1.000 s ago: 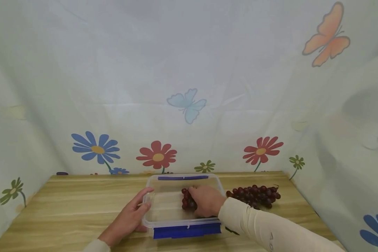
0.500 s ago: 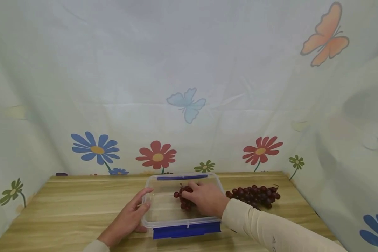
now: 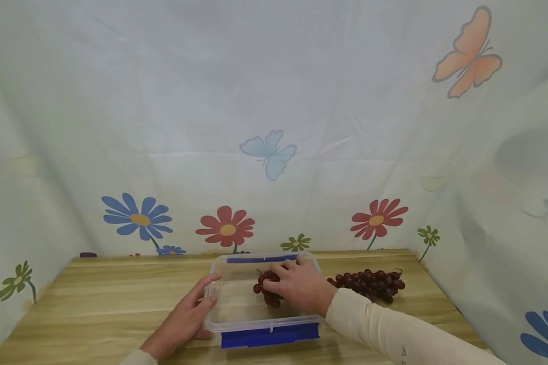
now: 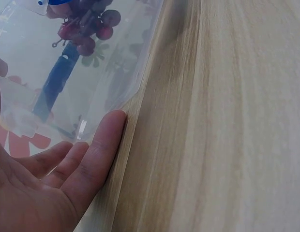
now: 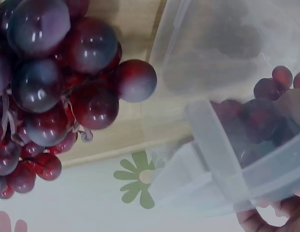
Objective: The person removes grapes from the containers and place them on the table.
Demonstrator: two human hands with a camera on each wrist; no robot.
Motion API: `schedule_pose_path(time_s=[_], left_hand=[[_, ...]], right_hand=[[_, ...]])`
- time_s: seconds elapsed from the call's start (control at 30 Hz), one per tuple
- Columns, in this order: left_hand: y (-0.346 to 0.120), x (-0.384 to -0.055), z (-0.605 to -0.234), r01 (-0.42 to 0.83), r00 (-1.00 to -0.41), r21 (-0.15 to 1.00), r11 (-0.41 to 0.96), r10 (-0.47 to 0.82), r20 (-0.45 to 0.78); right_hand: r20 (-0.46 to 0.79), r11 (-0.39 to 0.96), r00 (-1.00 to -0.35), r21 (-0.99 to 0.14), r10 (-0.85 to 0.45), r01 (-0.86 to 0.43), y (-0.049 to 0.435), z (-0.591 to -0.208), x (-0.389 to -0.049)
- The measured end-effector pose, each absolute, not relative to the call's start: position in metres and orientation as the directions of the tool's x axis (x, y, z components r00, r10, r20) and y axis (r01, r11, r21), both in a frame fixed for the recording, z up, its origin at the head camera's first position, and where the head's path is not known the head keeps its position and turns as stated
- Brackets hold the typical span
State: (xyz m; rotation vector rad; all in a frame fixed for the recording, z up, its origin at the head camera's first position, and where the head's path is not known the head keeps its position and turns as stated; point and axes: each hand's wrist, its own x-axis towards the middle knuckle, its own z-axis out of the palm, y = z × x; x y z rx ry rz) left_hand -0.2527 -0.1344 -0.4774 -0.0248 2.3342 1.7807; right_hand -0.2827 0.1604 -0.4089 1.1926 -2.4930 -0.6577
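A clear plastic box (image 3: 237,324) with blue clips stands on the table, with a small bunch of dark red grapes (image 3: 272,299) inside it. My right hand (image 3: 303,286) reaches over the box's right side, fingers spread and thumb across the grapes. In the right wrist view, fingertips (image 5: 251,220) show above the rim, apart from the grapes (image 5: 266,116). At the box's left side, my left hand (image 3: 187,314) rests its fairly straight fingers (image 4: 99,150) against the wall. A larger bunch of grapes (image 3: 370,284) lies on the table, right of the box.
The wood-grain table (image 3: 118,294) is enclosed by a pale cloth backdrop (image 3: 201,126) printed with flowers and butterflies. Part of the larger bunch lies partly behind my right sleeve (image 3: 370,319).
The small bunch has shifted a little left inside the box. My right hand's fingers have spread from a closer grip on it. My left hand has stayed at the box's left side.
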Motion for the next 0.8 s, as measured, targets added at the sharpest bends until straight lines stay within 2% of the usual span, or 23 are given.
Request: schedule_pose_path(time_s=[0.37,0.6,0.8], left_hand=[[-0.134,-0.252,-0.478,-0.139,-0.977,0.951,0.275,0.118,-0.177],[-0.135,-0.254,-0.477,-0.136,-0.976,0.953,0.270,0.130,-0.176],[-0.135,-0.252,-0.477,-0.136,-0.976,0.955,0.264,0.129,-0.174]], right_hand=[[0.090,0.549,-0.585,0.483,-0.806,-0.683,0.165,-0.408,-0.283],[0.126,0.583,-0.582,0.365,-0.803,-0.726,0.170,-0.399,-0.288],[0.145,0.579,-0.569,0.360,-0.809,-0.731,0.174,-0.387,-0.289]])
